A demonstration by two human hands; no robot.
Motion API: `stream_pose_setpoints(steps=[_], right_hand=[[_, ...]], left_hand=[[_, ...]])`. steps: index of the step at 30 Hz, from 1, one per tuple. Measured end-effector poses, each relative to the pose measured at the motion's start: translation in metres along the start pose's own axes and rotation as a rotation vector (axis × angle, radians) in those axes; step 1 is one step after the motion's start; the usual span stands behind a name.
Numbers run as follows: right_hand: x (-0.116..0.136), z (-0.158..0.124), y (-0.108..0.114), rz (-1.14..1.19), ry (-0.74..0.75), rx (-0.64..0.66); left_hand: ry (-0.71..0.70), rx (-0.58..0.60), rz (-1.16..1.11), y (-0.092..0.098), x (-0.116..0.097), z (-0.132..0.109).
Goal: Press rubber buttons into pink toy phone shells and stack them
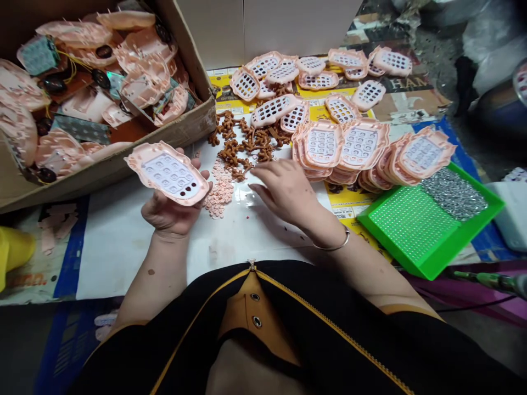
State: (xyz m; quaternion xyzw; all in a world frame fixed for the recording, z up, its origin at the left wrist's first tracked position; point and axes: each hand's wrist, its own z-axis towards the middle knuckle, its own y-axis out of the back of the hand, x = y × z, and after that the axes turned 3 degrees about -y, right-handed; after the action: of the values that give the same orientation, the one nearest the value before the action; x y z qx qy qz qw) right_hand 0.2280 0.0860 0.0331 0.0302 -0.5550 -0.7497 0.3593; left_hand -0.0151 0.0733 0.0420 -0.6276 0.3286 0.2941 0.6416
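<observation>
My left hand is closed on a pink plastic shell, held tilted above the table beside the cardboard box. A pale keypad with round-cornered buttons fills most of the shell, and a row of dark holes shows at its near end. My right hand is over the table with thumb and fingers apart, and no object shows between them. Closest to its fingertips are a heap of brown plastic pieces and a spread of small pink pieces.
A cardboard box of pink shells with circuit boards and wires stands left. Stacked keypad shells and loose perforated shells lie beyond my right hand. A green tray holds small metal parts, probably screws.
</observation>
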Motion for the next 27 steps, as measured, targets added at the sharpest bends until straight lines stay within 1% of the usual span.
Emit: stream_pose_setpoints(steps=[2,3,4,6,8,10,11,14,15,17,19,21,25,27], right_hand=[[0.005,0.001,-0.010,-0.021,0.041,0.174],[0.010,0.002,-0.018,-0.017,0.068,0.231],[0.015,0.004,-0.026,-0.008,0.089,0.259],[0.025,0.009,-0.042,-0.003,0.114,0.261],[0.028,0.012,-0.055,0.000,0.136,0.262],[0.023,0.013,-0.062,0.042,0.131,0.240],[0.019,0.012,-0.064,0.087,0.110,0.206],[0.004,0.007,-0.064,0.273,-0.037,0.054],[-0.001,0.005,-0.063,0.332,-0.093,0.017],[-0.005,0.004,-0.062,0.423,-0.174,-0.015],[-0.006,0.005,-0.061,0.513,-0.240,-0.027],[-0.003,0.007,-0.060,0.680,-0.365,-0.034],[0.002,0.011,-0.052,1.230,-0.742,0.035],[0.004,0.012,-0.046,1.414,-0.836,0.053]], left_hand=[[-0.026,-0.005,-0.005,0.001,-0.003,0.000],[-0.031,-0.009,-0.010,0.001,-0.003,0.000],[-0.031,-0.012,-0.016,0.000,-0.003,-0.001],[-0.008,-0.004,-0.020,-0.003,-0.001,-0.003],[0.011,0.006,-0.019,-0.005,0.000,-0.004],[0.005,0.001,-0.042,-0.006,0.000,-0.005],[0.000,-0.005,-0.061,-0.007,0.000,-0.005],[0.009,-0.007,-0.101,-0.008,0.002,-0.005],[0.017,-0.006,-0.104,-0.008,0.003,-0.005],[0.036,-0.011,-0.098,-0.009,0.005,-0.005],[0.052,-0.024,-0.084,-0.008,0.007,-0.005],[0.064,-0.029,-0.070,-0.008,0.009,-0.005],[0.070,-0.021,-0.060,-0.006,0.013,-0.004],[0.092,-0.033,-0.053,-0.007,0.016,-0.004]])
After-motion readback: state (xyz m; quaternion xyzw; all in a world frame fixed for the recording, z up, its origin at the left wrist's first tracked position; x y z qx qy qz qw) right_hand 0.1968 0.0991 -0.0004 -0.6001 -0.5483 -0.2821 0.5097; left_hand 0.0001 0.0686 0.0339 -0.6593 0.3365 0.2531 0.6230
